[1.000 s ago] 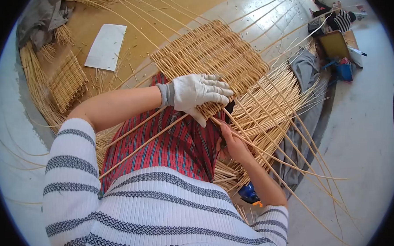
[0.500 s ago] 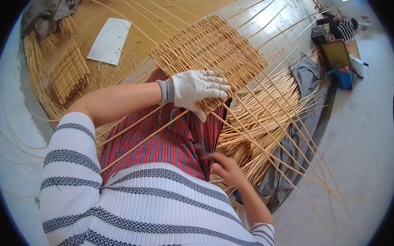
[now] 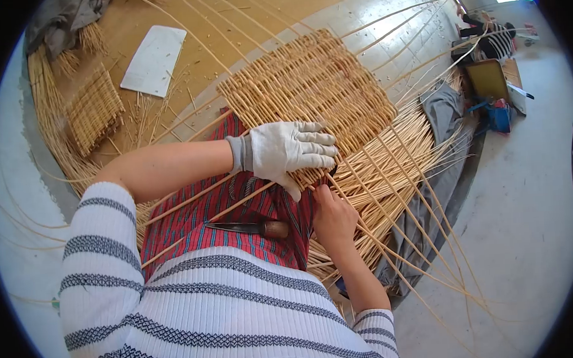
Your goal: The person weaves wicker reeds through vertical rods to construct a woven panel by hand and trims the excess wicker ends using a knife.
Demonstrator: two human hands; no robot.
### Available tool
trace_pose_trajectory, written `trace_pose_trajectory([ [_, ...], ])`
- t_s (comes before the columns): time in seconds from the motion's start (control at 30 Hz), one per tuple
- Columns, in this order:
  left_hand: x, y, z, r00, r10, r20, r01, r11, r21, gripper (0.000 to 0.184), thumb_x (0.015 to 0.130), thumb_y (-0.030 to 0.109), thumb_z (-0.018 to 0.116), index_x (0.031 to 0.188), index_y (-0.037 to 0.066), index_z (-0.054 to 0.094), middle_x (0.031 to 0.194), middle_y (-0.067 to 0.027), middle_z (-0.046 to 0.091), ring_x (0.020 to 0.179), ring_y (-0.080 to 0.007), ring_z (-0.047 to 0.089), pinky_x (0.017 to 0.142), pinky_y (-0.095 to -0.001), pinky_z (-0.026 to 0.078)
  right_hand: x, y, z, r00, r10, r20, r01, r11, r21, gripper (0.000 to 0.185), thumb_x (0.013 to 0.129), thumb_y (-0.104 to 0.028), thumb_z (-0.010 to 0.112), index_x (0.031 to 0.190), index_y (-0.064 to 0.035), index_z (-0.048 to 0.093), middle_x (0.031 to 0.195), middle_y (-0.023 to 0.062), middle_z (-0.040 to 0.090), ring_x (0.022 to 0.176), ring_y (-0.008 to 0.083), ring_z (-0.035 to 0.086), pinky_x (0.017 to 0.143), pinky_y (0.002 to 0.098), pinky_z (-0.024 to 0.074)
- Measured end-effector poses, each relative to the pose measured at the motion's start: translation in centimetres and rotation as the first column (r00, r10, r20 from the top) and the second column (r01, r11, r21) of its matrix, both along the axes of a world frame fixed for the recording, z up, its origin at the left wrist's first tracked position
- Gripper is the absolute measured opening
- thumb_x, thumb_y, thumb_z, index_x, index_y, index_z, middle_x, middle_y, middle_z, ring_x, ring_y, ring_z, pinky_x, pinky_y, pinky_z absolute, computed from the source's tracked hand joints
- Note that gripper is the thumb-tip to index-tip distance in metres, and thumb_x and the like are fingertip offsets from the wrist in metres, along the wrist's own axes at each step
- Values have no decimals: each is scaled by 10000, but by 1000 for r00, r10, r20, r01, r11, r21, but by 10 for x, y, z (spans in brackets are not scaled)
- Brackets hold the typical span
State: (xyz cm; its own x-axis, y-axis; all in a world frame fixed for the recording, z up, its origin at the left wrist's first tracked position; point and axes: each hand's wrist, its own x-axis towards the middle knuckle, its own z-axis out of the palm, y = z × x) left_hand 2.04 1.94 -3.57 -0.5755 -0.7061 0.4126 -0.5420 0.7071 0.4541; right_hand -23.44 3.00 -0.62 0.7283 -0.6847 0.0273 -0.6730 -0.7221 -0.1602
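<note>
A woven wicker panel (image 3: 314, 82) lies tilted across my lap, with long loose rods sticking out from its sides. My left hand (image 3: 291, 150), in a pale work glove, rests flat on its near corner. The fingers are stretched out and the thumb hangs over the near edge. Bare and closed, my right hand (image 3: 335, 216) is at that same corner, below the glove. Its fingertips meet the panel edge; what they pinch is hidden. A dark pointed blade with a wooden handle (image 3: 276, 229) lies on the red checked cloth (image 3: 174, 232) over my lap.
A pile of cut rods (image 3: 370, 194) lies on grey cloth to my right. On the left are another woven panel (image 3: 95, 110), a rod bundle (image 3: 47, 106) and a white board (image 3: 153, 60). Far right, a person (image 3: 498, 38) is near a chair (image 3: 487, 80).
My right hand has let go of the pointed tool, which now lies on my lap, and moved up to the panel corner. The panel and my left hand appear slightly lower in view.
</note>
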Motion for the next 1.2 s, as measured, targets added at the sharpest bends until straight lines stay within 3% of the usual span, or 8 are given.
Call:
trace_pose_trajectory([
  [0.5,-2,1,-13,998,-37,57,45,989,-143,1002,714,723,741,1462,85,548,1553,-120,521,1489,-285,430,1284,-481,246,4,7,-25,999,37,15,-39,986,164,106,904,-88,623,988,-98,561,770,149,681,671,371,689,566,464,529],
  [0.7,-7,4,3,987,35,159,-20,995,-98,1109,766,807,626,1579,87,400,1642,-125,398,1548,-289,324,1305,-515,148,-44,9,24,951,-223,-215,284,907,313,193,986,-312,658,1073,-145,616,784,109,714,677,329,707,577,472,518],
  [0.8,-16,5,3,970,72,232,-60,997,-56,1110,814,840,545,1620,108,332,1691,-82,319,1587,-239,226,1316,-507,54,-67,12,93,905,-122,-407,246,931,268,192,968,-318,671,1084,-169,637,761,95,718,681,309,717,576,449,517],
  [0.87,-14,7,7,964,45,263,-38,999,-34,1107,820,844,529,1624,112,324,1695,-77,311,1590,-240,215,1315,-509,46,-10,19,163,874,-73,-481,83,997,1,356,904,-343,744,1212,-184,663,693,69,701,643,266,709,596,417,506],
  [0.97,-12,8,8,936,64,345,-52,998,-43,1117,813,852,527,1643,146,285,1712,-73,274,1597,-254,194,1309,-508,44,28,24,160,790,54,-611,-173,975,-137,338,863,-327,769,1158,-178,701,598,5,650,584,227,687,586,412,502],
  [1.07,-11,10,1,960,63,273,-74,997,28,1139,777,831,601,1644,165,284,1698,-79,310,1590,-258,222,1306,-514,71,8,30,115,935,174,-308,-241,951,-193,380,843,-289,779,1185,-156,683,832,43,701,866,251,711,746,398,537],
  [1.13,-7,14,14,962,62,267,-77,996,46,1141,771,832,607,1643,167,288,1689,-80,329,1588,-260,228,1305,-516,78,12,54,81,947,305,-98,-269,923,275,370,839,-246,772,1186,-148,690,981,62,701,1024,271,671,886,412,519],
  [1.2,5,13,10,990,71,119,-75,997,25,1167,691,845,666,1598,161,400,1646,-105,398,1567,-284,284,1305,-536,79,31,75,15,931,344,125,-363,913,188,296,854,-200,748,1143,-150,712,1000,67,696,1039,283,658,934,425,501],
])
